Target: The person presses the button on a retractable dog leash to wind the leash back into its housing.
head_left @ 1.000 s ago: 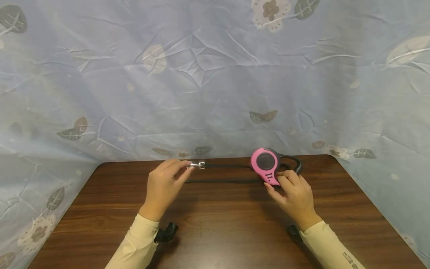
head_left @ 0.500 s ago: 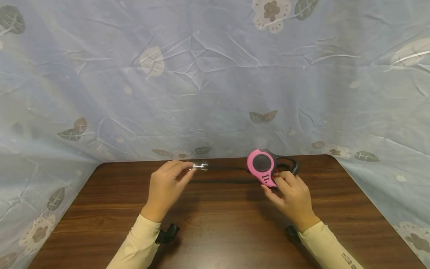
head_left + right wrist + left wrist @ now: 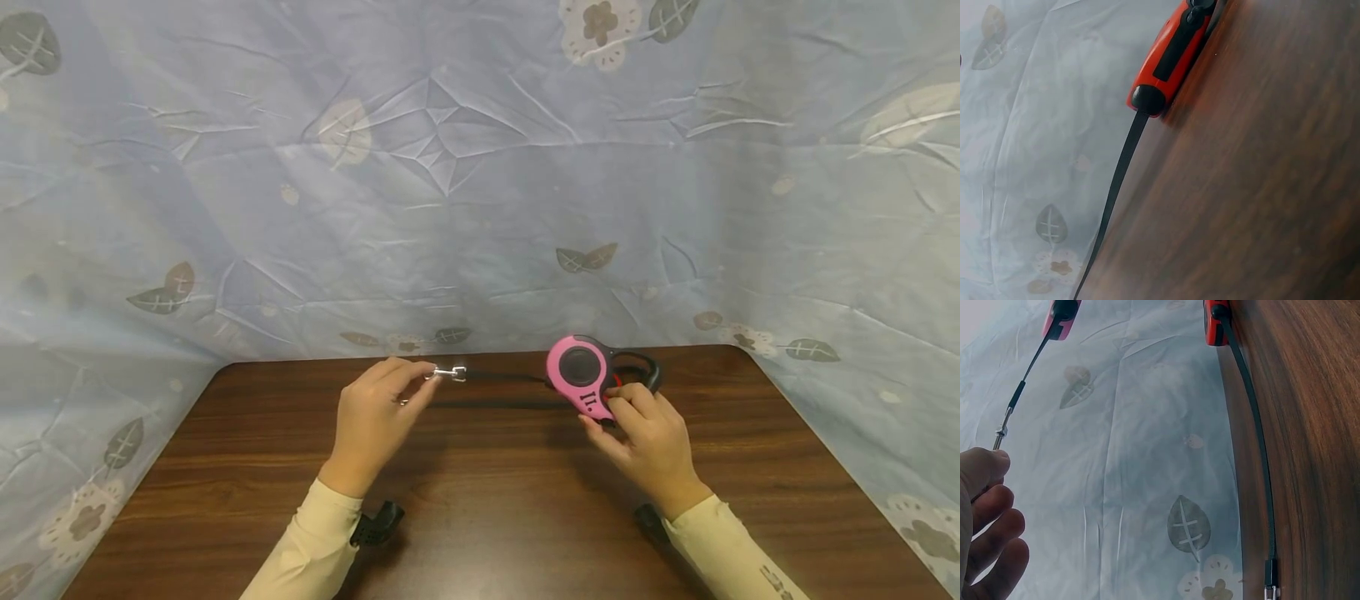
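Backdrop: patterned cloth [image 3: 480, 233] is hanging behind a wood-grain table [image 3: 480, 517].
Pink reel [image 3: 580, 367]: is being held above the table's far part; probably light, hard-shelled, smooth, best taken by its loop handle or narrow end.
Black strap [image 3: 506, 376]: is running to a metal clip [image 3: 452, 373]; likely limp when slack.
Left hand [image 3: 375, 408]: is pinching the clip, lower fingers loosely curling.
Right hand [image 3: 651, 437]: is gripping the narrow end, fingers bending.
Red reel [image 3: 1171, 59]: is resting on the table.
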A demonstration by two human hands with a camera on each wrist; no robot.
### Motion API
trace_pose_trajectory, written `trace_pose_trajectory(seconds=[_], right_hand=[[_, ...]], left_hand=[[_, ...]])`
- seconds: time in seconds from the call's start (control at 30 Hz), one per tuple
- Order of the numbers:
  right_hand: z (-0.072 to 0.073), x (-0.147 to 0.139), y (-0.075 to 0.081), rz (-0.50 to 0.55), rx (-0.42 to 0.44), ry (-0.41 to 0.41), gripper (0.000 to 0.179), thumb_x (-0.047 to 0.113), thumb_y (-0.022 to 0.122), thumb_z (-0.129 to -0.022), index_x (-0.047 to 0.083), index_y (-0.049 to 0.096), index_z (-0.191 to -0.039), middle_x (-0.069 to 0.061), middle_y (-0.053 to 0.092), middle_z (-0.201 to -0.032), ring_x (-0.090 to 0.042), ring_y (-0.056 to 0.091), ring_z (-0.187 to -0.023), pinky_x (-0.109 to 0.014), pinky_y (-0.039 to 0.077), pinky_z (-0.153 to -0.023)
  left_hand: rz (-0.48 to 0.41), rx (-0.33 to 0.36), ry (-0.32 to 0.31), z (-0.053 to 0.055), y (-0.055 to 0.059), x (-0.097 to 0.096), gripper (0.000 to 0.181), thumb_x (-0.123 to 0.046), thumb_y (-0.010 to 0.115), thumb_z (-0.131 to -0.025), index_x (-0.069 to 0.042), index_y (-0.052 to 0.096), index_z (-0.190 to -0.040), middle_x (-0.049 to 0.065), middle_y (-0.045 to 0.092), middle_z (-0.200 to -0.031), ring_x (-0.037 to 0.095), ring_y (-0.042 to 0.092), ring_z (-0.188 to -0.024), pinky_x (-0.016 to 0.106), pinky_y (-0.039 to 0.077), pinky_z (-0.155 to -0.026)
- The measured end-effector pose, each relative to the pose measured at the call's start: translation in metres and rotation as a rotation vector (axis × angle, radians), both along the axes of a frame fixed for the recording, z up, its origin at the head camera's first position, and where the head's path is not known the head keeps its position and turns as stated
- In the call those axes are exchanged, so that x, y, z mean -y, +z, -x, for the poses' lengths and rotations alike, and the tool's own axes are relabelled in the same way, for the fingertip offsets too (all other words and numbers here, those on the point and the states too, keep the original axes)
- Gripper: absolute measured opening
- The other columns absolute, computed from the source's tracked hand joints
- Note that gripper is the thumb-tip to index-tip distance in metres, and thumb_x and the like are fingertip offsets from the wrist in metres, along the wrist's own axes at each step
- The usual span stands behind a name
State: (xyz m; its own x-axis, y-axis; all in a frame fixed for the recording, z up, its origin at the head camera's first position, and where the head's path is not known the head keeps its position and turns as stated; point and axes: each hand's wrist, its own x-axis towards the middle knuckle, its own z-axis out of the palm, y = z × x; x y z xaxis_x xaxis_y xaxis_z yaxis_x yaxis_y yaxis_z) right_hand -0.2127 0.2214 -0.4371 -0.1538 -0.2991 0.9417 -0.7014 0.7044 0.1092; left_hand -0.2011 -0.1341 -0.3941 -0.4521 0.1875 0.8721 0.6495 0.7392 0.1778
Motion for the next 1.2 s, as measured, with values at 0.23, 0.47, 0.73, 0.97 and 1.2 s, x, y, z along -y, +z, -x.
trace_pose_trajectory(seconds=[0.23, 0.47, 0.73, 0.97, 1.2], right_hand=[[0.0, -0.001, 0.0, 0.003, 0.0, 0.011, 0.047, 0.044, 0.065, -0.1, 0.003, 0.066, -0.078, -0.01, 0.066, -0.086, -0.027, 0.056, -0.06, -0.039, 0.046, -0.051], [-0.002, -0.001, 0.0, 0.001, 0.004, 0.019, 0.048, 0.045, 0.065, -0.1, 0.003, 0.066, -0.077, -0.01, 0.066, -0.086, -0.027, 0.057, -0.06, -0.04, 0.047, -0.051], [-0.004, -0.002, 0.0, -0.011, 0.008, 0.022, 0.047, 0.045, 0.064, -0.1, 0.004, 0.064, -0.076, -0.009, 0.064, -0.083, -0.024, 0.054, -0.059, -0.038, 0.045, -0.05], [-0.001, 0.003, -0.001, -0.008, 0.012, 0.015, 0.046, 0.044, 0.064, -0.1, 0.005, 0.064, -0.076, -0.008, 0.064, -0.084, -0.023, 0.054, -0.059, -0.037, 0.045, -0.05], [0.001, 0.007, -0.002, -0.01, 0.013, 0.008, 0.046, 0.044, 0.064, -0.101, 0.005, 0.063, -0.075, -0.009, 0.065, -0.085, -0.024, 0.055, -0.06, -0.037, 0.046, -0.051]], left_hand=[[0.0, -0.003, 0.003, -0.001, 0.0, -0.004, 0.015, -0.018, 0.084, -0.088, -0.01, 0.08, -0.1, 0.001, 0.076, -0.09, 0.016, 0.069, -0.07, 0.031, 0.053, -0.054], [-0.006, -0.024, -0.006, -0.005, -0.001, -0.007, 0.015, -0.017, 0.086, -0.085, -0.01, 0.08, -0.098, 0.001, 0.076, -0.088, 0.015, 0.07, -0.072, 0.032, 0.053, -0.054], [-0.004, -0.012, 0.004, -0.009, -0.001, -0.01, 0.015, -0.018, 0.085, -0.086, -0.011, 0.08, -0.099, -0.001, 0.076, -0.088, 0.015, 0.071, -0.076, 0.035, 0.057, -0.06], [-0.003, -0.013, -0.023, -0.004, -0.001, -0.009, 0.016, -0.017, 0.086, -0.085, -0.01, 0.081, -0.099, 0.0, 0.076, -0.089, 0.016, 0.072, -0.077, 0.036, 0.057, -0.059], [0.008, -0.001, -0.035, 0.002, 0.0, -0.006, 0.016, -0.019, 0.085, -0.087, -0.012, 0.081, -0.101, -0.002, 0.076, -0.091, 0.016, 0.073, -0.08, 0.035, 0.058, -0.061]])
